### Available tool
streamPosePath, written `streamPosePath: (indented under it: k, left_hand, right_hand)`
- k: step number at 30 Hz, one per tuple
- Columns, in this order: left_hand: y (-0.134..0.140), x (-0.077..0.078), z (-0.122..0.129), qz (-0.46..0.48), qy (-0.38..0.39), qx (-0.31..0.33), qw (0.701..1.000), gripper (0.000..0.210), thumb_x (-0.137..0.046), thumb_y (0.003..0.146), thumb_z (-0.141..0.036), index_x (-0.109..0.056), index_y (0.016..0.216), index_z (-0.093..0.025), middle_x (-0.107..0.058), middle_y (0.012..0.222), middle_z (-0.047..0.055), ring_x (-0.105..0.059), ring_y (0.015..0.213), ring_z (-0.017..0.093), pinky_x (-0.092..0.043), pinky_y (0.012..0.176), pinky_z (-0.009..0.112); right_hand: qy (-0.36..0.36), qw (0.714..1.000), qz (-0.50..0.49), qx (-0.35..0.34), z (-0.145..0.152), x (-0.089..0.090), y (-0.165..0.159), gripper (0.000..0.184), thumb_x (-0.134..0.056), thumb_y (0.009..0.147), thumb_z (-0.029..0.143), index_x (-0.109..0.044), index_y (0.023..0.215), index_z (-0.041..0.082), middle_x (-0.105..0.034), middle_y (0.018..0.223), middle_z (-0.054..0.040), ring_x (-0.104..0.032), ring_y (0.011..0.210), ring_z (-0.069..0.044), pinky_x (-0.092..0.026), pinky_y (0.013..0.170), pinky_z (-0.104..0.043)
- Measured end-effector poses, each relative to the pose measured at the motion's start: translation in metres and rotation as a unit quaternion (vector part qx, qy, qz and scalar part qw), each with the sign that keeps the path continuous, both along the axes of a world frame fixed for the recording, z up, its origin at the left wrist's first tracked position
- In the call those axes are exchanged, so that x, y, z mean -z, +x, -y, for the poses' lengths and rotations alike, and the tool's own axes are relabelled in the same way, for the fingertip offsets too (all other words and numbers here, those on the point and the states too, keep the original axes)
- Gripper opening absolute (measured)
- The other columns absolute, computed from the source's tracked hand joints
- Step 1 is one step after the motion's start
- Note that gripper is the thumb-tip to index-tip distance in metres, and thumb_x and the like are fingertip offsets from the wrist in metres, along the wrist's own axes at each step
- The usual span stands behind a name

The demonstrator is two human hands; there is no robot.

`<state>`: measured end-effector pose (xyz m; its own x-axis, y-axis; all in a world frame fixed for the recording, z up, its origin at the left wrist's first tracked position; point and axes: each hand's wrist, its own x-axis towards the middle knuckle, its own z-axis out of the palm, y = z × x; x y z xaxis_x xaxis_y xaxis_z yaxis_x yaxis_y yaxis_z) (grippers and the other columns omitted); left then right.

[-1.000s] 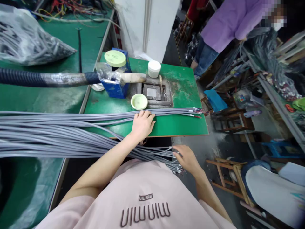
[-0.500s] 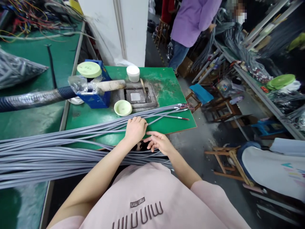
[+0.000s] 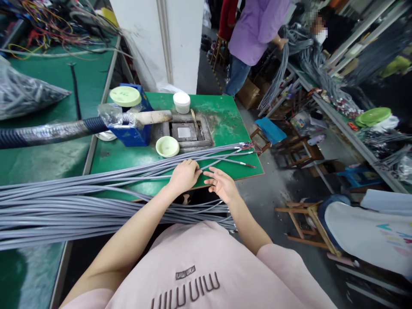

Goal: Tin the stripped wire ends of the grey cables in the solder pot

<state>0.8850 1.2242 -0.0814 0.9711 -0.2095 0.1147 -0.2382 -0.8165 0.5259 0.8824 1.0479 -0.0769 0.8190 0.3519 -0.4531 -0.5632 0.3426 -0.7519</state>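
Observation:
My left hand (image 3: 184, 177) is closed around a grey cable (image 3: 210, 164) at the near side of the green table. That cable slants up to the right past my fingers. Just right of it, my right hand (image 3: 222, 185) has its fingers apart and holds nothing. Beyond my left hand lies a bundle of grey cables (image 3: 135, 168), their stripped ends and thin reddish wires (image 3: 252, 147) near the table's right edge. A second, thicker bundle of grey cables (image 3: 106, 212) runs closer to my body, passing under my left forearm.
A dirty square metal pot (image 3: 206, 143) is set in the green table (image 3: 225, 111). Around it stand a pale green dish (image 3: 167, 146), a white tub (image 3: 182, 103), a blue box (image 3: 135, 135) and a ducted hose (image 3: 64, 132). Several people and wooden stools (image 3: 302, 219) are to the right.
My right hand has moved slightly right and away from my left hand, its fingers more spread. My left hand stays closed on the cable. The person in purple has shifted a little.

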Motion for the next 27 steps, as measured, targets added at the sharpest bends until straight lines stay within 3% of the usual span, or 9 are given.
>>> streamPosePath:
  k: [3,6,11,13,15,17,19,24,27]
  left_hand:
    - [-0.002,-0.014,-0.006,0.000,-0.099,0.036,0.994,0.016,-0.045,0.088,-0.030,-0.055,0.086,-0.017,-0.062,0.109,0.012,-0.056,0.104,0.025,-0.044,0.089,0.040]
    - [-0.008,-0.028,-0.010,-0.005,-0.162,0.045,0.986,0.017,-0.044,0.088,-0.032,-0.054,0.086,-0.018,-0.056,0.125,0.013,-0.051,0.116,0.025,-0.040,0.099,0.043]
    - [-0.024,-0.026,-0.010,-0.057,-0.203,0.068,0.975,0.018,-0.045,0.088,-0.033,-0.056,0.091,-0.019,-0.062,0.115,0.011,-0.057,0.105,0.024,-0.043,0.094,0.043]
    - [-0.032,-0.022,-0.008,-0.068,-0.240,0.081,0.965,0.019,-0.050,0.086,-0.033,-0.059,0.095,-0.019,-0.064,0.113,0.009,-0.057,0.106,0.024,-0.043,0.095,0.042]
    - [-0.039,-0.021,-0.006,-0.084,-0.308,0.073,0.945,0.024,-0.055,0.084,-0.035,-0.062,0.101,-0.019,-0.065,0.111,0.009,-0.058,0.105,0.023,-0.044,0.094,0.039]
    - [-0.046,-0.024,-0.004,-0.114,-0.395,0.039,0.911,0.028,-0.059,0.083,-0.037,-0.064,0.103,-0.017,-0.068,0.104,0.009,-0.062,0.096,0.021,-0.047,0.088,0.036]
    - [-0.050,-0.028,-0.002,-0.141,-0.482,0.003,0.865,0.030,-0.063,0.081,-0.038,-0.066,0.100,-0.016,-0.070,0.095,0.007,-0.063,0.085,0.018,-0.049,0.080,0.032]
    - [-0.050,-0.035,0.000,-0.169,-0.653,-0.058,0.736,0.028,-0.073,0.072,-0.037,-0.068,0.089,-0.015,-0.070,0.085,0.004,-0.063,0.078,0.014,-0.050,0.077,0.028]
    - [-0.046,-0.037,0.001,-0.153,-0.697,-0.098,0.694,0.028,-0.077,0.067,-0.035,-0.068,0.083,-0.014,-0.069,0.077,0.002,-0.062,0.072,0.012,-0.049,0.073,0.025]
  right_hand:
    - [0.018,1.000,-0.002,0.016,0.001,-0.005,0.003,0.021,-0.054,0.082,0.023,-0.057,0.103,0.022,-0.071,0.100,-0.0039,-0.066,0.072,-0.013,-0.047,0.047,-0.020]
    - [0.011,0.993,0.055,0.101,0.002,-0.016,0.016,0.019,-0.046,0.088,0.030,-0.059,0.099,0.023,-0.070,0.101,-0.0025,-0.062,0.069,-0.011,-0.045,0.050,-0.020]
    - [-0.094,0.931,0.254,0.243,0.013,-0.039,0.021,0.031,-0.041,0.091,0.046,-0.059,0.105,0.026,-0.067,0.081,-0.0004,-0.049,0.051,-0.008,-0.042,0.049,-0.022]
    - [-0.170,0.912,0.310,0.209,0.019,-0.046,0.011,0.033,-0.043,0.091,0.049,-0.061,0.104,0.024,-0.062,0.066,0.0013,-0.044,0.044,-0.008,-0.036,0.044,-0.022]
    - [-0.247,0.903,0.335,0.107,0.022,-0.050,-0.005,0.032,-0.047,0.090,0.046,-0.065,0.099,0.021,-0.059,0.058,0.0019,-0.041,0.042,-0.008,-0.032,0.042,-0.022]
    - [-0.306,0.885,0.352,-0.007,0.021,-0.052,-0.021,0.031,-0.048,0.091,0.043,-0.068,0.097,0.020,-0.059,0.056,0.0015,-0.042,0.043,-0.008,-0.033,0.044,-0.023]
    - [-0.343,0.861,0.368,-0.079,0.019,-0.051,-0.034,0.031,-0.047,0.092,0.041,-0.068,0.099,0.019,-0.059,0.056,0.0018,-0.043,0.044,-0.009,-0.035,0.046,-0.023]
    - [-0.358,0.847,0.370,-0.135,0.014,-0.044,-0.047,0.031,-0.045,0.093,0.039,-0.068,0.099,0.019,-0.058,0.055,0.0022,-0.043,0.044,-0.008,-0.035,0.046,-0.023]
    - [-0.342,0.860,0.350,-0.144,0.014,-0.040,-0.045,0.031,-0.044,0.093,0.039,-0.068,0.099,0.019,-0.057,0.055,0.0026,-0.042,0.043,-0.008,-0.034,0.045,-0.022]
